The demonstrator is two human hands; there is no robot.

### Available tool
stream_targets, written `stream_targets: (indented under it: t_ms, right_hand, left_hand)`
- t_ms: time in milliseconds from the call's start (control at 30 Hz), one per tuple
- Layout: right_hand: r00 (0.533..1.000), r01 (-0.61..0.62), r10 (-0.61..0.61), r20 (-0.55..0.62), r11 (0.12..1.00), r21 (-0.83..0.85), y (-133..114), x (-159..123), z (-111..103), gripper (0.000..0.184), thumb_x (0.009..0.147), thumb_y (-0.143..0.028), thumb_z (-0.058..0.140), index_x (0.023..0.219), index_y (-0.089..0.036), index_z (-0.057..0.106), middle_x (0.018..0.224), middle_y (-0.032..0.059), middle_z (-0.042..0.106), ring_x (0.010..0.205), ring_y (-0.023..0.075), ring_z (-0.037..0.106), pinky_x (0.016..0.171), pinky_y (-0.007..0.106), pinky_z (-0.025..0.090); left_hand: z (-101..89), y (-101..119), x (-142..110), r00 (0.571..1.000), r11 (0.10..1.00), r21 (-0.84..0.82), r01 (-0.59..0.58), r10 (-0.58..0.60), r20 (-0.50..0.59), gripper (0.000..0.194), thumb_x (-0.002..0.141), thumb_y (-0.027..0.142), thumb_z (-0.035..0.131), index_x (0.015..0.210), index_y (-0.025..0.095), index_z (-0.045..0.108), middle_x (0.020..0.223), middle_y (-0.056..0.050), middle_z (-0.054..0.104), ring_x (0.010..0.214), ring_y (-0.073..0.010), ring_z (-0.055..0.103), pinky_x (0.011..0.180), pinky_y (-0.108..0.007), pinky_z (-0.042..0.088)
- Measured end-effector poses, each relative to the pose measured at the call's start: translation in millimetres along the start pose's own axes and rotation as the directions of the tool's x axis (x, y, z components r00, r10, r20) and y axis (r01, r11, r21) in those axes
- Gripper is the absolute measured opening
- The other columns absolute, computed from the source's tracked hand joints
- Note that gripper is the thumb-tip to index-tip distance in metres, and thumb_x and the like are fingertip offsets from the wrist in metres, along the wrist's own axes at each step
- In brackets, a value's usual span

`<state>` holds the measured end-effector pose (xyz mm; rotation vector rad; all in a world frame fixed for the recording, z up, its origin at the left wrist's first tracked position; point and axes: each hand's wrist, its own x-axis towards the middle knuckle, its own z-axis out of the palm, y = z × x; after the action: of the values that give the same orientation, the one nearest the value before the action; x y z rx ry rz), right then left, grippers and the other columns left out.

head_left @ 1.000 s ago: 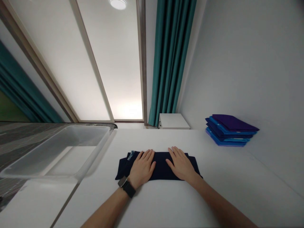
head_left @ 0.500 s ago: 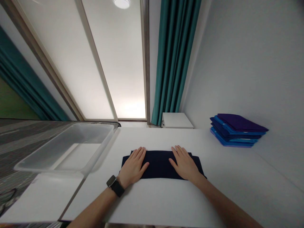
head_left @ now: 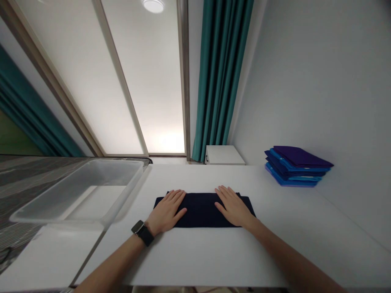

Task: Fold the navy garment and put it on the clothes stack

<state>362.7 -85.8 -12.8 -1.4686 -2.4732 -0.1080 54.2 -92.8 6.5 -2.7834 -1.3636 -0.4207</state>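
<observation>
A dark navy folded cloth [head_left: 200, 211], perhaps a garment, lies flat on the white table [head_left: 195, 256] in front of me. My left hand [head_left: 168, 211], with a black watch [head_left: 143, 232] at its wrist, rests palm down on the cloth's left end. On the right end lies my right hand [head_left: 233, 206], also flat. Both have their fingers stretched out and the thumbs pointing inward, with nothing gripped. The palms hide parts of the cloth's two ends, so its exact kind cannot be made out.
At the right, against the wall, stands a stack of folded blue and purple cloths [head_left: 297, 167]. A translucent plastic bin [head_left: 122, 199] sits at the left. Beyond the table's far edge are a small white cabinet [head_left: 224, 154] and a teal curtain [head_left: 218, 81].
The whole view has shifted slightly, so most things appear a little further left. Both hands stay flat on the cloth, and its near edge looks straighter.
</observation>
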Motion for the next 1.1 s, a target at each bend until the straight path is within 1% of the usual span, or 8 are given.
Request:
stream_targets:
  t_ms: [133,467,633,733,800,867,967,1100]
  right_hand:
    - [0.998,0.047,-0.048,0.030,0.999,0.007,2.0,0.5,-5.4,0.059,0.100,-0.048,0.028,0.144,-0.011,0.044,0.149,0.0139,0.043,0.140,0.0240,0.036,0.119,0.044,0.024]
    - [0.997,0.070,-0.069,-0.016,0.997,0.041,0.1,3.3,-7.7,0.051,0.101,-0.038,0.029,0.143,-0.013,0.045,0.145,0.0125,0.049,0.137,0.0227,0.040,0.118,0.047,0.025]
    - [0.996,0.033,-0.035,-0.086,0.999,-0.022,-27.6,4.3,-15.6,0.050,0.100,-0.031,0.031,0.141,-0.006,0.047,0.147,0.0150,0.046,0.140,0.0248,0.036,0.120,0.046,0.021]
    - [0.993,-0.059,0.055,-0.109,0.997,-0.039,-48.4,1.7,-14.4,0.055,0.100,-0.037,0.030,0.141,-0.003,0.046,0.149,0.0174,0.042,0.141,0.0275,0.032,0.119,0.046,0.022]
    - [0.989,-0.111,0.105,-0.108,0.992,-0.054,-55.0,-2.6,-11.1,0.059,0.100,-0.041,0.030,0.143,-0.002,0.043,0.151,0.0191,0.038,0.143,0.0294,0.029,0.118,0.047,0.022]
    - [0.985,-0.155,0.148,-0.090,0.985,-0.071,-53.7,-8.8,-7.1,0.063,0.099,-0.045,0.032,0.144,-0.002,0.041,0.152,0.0200,0.035,0.144,0.0304,0.027,0.118,0.048,0.022]
    - [0.979,-0.201,0.197,-0.055,0.976,-0.080,-42.9,-18.8,-2.4,0.067,0.098,-0.050,0.031,0.146,-0.003,0.039,0.153,0.0199,0.033,0.144,0.0304,0.026,0.117,0.049,0.023]
    - [0.977,-0.212,0.210,-0.034,0.975,-0.067,-33.1,-26.1,0.1,0.070,0.098,-0.054,0.026,0.148,-0.006,0.037,0.154,0.0182,0.033,0.144,0.0293,0.025,0.118,0.048,0.023]
  left_hand:
    - [-2.2,-1.8,1.9,1.000,1.000,-0.009,-0.010,0.010,0.020,0.057,0.099,0.048,0.036,0.147,0.017,0.039,0.148,-0.012,0.046,0.138,-0.0249,0.040,0.117,-0.045,0.029]
    - [-1.4,3.2,5.3,0.999,0.999,0.028,-0.030,0.031,-0.024,0.055,0.100,0.045,0.033,0.146,0.016,0.039,0.147,-0.012,0.047,0.137,-0.0238,0.042,0.118,-0.046,0.028]
    - [-3.5,28.8,15.7,0.996,0.993,0.102,-0.060,0.066,-0.062,0.056,0.101,0.045,0.033,0.147,0.014,0.037,0.150,-0.012,0.043,0.140,-0.0238,0.037,0.118,-0.046,0.026]
    - [-0.5,47.2,22.3,0.993,0.991,0.110,-0.078,0.087,-0.076,0.057,0.100,0.045,0.035,0.147,0.013,0.037,0.150,-0.012,0.043,0.141,-0.0241,0.036,0.118,-0.044,0.027]
    - [2.7,50.8,22.4,0.993,0.990,0.112,-0.081,0.090,-0.073,0.057,0.099,0.045,0.036,0.147,0.013,0.038,0.151,-0.012,0.042,0.141,-0.0243,0.035,0.117,-0.044,0.028]
    - [4.8,44.8,18.1,0.994,0.990,0.118,-0.081,0.089,-0.068,0.058,0.099,0.045,0.036,0.147,0.014,0.037,0.152,-0.012,0.040,0.141,-0.0242,0.035,0.117,-0.044,0.028]
    - [3.2,23.4,6.2,0.996,0.988,0.138,-0.067,0.076,-0.056,0.059,0.099,0.046,0.037,0.149,0.016,0.033,0.153,-0.012,0.038,0.141,-0.0249,0.035,0.117,-0.045,0.027]
    - [-3.4,-0.9,-6.4,0.998,0.987,0.153,-0.052,0.055,-0.020,0.061,0.099,0.048,0.036,0.151,0.018,0.030,0.153,-0.011,0.038,0.141,-0.0251,0.036,0.116,-0.047,0.027]
